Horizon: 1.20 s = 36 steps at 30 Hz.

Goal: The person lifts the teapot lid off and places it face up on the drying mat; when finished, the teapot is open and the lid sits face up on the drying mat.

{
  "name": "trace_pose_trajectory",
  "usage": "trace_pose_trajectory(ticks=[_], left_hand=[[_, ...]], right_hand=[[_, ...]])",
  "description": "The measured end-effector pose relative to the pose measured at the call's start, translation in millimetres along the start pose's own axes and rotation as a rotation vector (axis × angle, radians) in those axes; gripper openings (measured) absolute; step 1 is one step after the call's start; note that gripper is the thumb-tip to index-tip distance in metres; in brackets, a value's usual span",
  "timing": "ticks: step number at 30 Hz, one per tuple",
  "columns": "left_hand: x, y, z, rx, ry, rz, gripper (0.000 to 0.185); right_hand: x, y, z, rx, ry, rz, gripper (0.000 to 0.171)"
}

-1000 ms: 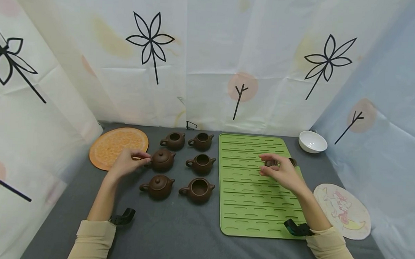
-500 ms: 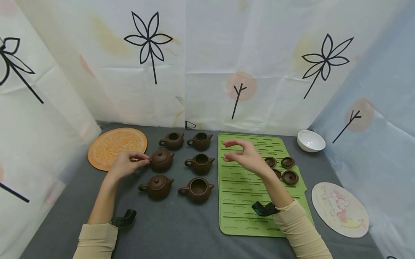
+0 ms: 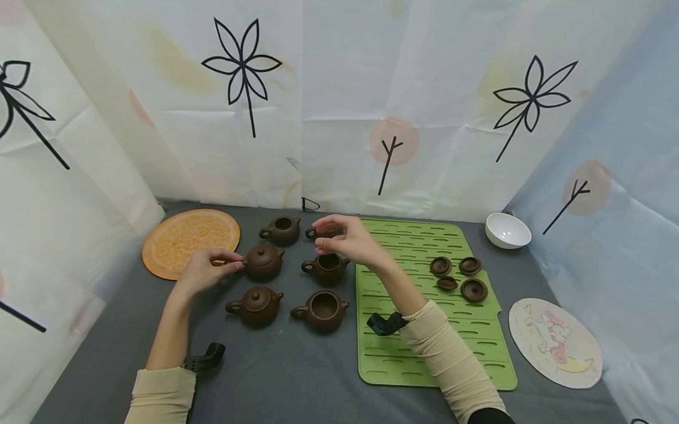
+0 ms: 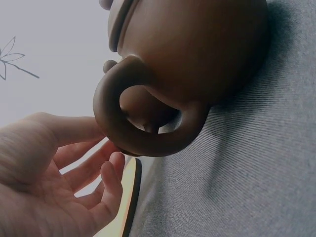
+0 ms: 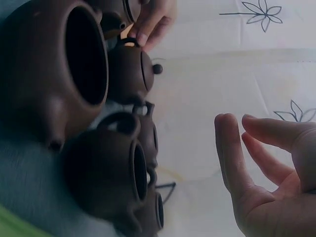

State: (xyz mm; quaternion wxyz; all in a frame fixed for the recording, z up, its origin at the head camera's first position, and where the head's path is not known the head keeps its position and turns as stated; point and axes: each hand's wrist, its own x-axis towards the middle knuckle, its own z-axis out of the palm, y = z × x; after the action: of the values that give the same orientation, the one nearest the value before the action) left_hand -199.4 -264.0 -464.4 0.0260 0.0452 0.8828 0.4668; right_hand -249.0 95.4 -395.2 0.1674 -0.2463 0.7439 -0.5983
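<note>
The backdrop [image 3: 341, 162], creased pale cloth with black line flowers, walls the back and sides of the worktop [image 3: 283, 385], itself covered in finely ribbed grey cloth. The green mat [image 3: 396, 367] is slotted in rows and round-cornered. The orange mat [image 3: 181, 241] and the pale mat [image 3: 555, 343] are flat rounds at either side. The left hand's [image 3: 204, 271] grip pinches the ring handle of a lidded pot [image 3: 263, 263], middle of the left column. The right hand [image 3: 352, 240] hangs over the right column, fingers curved, its grip slightly parted. A glossy white bowl [image 3: 507, 231] sits beyond the green mat's far right corner. Another capped pot [image 3: 259, 307] and four open pots [image 3: 323, 317] are smooth, dark and round-bellied, with narrow gaps between them; a grey strip separates them from the green mat's left edge. Four rimmed lids [image 3: 474, 291] cluster near its right edge.
</note>
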Motion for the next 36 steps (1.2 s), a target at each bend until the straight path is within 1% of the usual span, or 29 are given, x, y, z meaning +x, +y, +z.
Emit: trace_pose_trajectory(ticks=[4, 8, 11, 16, 19, 23, 26, 28, 31, 36], left_hand=[[0.1, 0.4, -0.2, 0.006, 0.008, 0.005, 0.027], [-0.9, 0.3, 0.1, 0.002, 0.010, -0.011, 0.028], [-0.9, 0.1, 0.9, 0.000, 0.016, -0.023, 0.028], [0.7, -0.6, 2.7, 0.003, 0.031, -0.019, 0.028], [1.3, -1.2, 3.8, -0.001, 0.035, -0.017, 0.028], [1.7, -2.3, 5.2, -0.001, 0.035, -0.024, 0.028], [1.7, -2.8, 5.6, 0.004, 0.035, -0.031, 0.028], [1.4, -2.5, 5.5, 0.014, 0.033, -0.031, 0.028], [1.5, -2.1, 5.4, 0.012, 0.030, -0.041, 0.028], [0.9, -1.2, 4.7, -0.006, 0.026, -0.043, 0.028]], right_hand=[[15.2, -0.9, 14.2, 0.016, -0.030, 0.013, 0.039], [30.5, -1.0, 28.2, 0.036, -0.069, 0.040, 0.038], [42.6, -0.6, 39.0, 0.034, -0.091, 0.056, 0.038], [62.7, 3.3, 56.3, -0.004, -0.132, 0.088, 0.040], [72.4, 7.2, 65.1, -0.004, -0.153, 0.113, 0.039], [80.4, 12.8, 74.7, -0.030, -0.163, 0.143, 0.037], [83.6, 18.3, 80.4, -0.093, -0.163, 0.147, 0.034], [85.2, 22.7, 83.5, -0.117, -0.164, 0.149, 0.032], [87.1, 27.9, 86.7, -0.136, -0.152, 0.144, 0.028], [89.3, 29.0, 89.0, -0.173, -0.150, 0.100, 0.024]])
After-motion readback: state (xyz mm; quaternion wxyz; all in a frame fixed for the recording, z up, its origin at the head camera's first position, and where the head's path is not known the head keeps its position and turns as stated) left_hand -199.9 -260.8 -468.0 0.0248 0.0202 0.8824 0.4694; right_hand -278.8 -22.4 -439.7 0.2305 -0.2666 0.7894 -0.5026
